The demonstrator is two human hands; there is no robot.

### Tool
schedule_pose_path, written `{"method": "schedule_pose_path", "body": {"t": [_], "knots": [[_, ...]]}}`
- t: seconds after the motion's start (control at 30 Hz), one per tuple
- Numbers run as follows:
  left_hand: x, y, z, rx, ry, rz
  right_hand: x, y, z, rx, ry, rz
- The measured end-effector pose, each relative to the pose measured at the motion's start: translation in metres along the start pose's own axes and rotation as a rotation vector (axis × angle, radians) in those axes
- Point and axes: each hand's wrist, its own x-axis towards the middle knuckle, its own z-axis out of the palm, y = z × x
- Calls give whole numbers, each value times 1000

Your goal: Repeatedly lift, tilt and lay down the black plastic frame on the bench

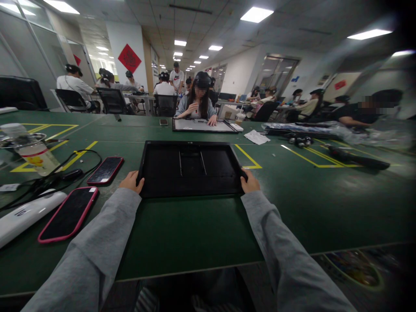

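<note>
A shallow black rectangular monitor housing [160, 169] lies on the green table [188, 238] in front of me, its hollow inside facing up. Two pale metal strips run across its middle. My left hand [131, 182] is closed on the left edge of the housing, thumb over the rim. On the opposite side, my right hand [250, 181] grips the right edge in the same way. The undersides of both hands and the fingers beneath the rim are hidden.
Left of me lie two red-cased phones [69, 214] [105, 170], a white device [29, 214], black cables and a bottle [32, 151]. Across the table a person [198, 102] sits behind a grey panel [204, 125]. Crumpled tissue [256, 137] and a black tool [357, 158] lie rightward.
</note>
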Motion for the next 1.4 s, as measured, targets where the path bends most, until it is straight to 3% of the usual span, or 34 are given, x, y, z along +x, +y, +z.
{"method": "schedule_pose_path", "body": {"t": [0.63, 0.9, 1.4], "knots": [[-1, 3, -4, 10, -24, -10, 2, 2, 2, -3, 9, -5], [-10, 16, -11, 0, 54, -4, 0, -1, 0, -4, -1, 10], [-3, 6, -3, 28, 12, -25, 1, 2, 2, 6, -10, 0]]}}
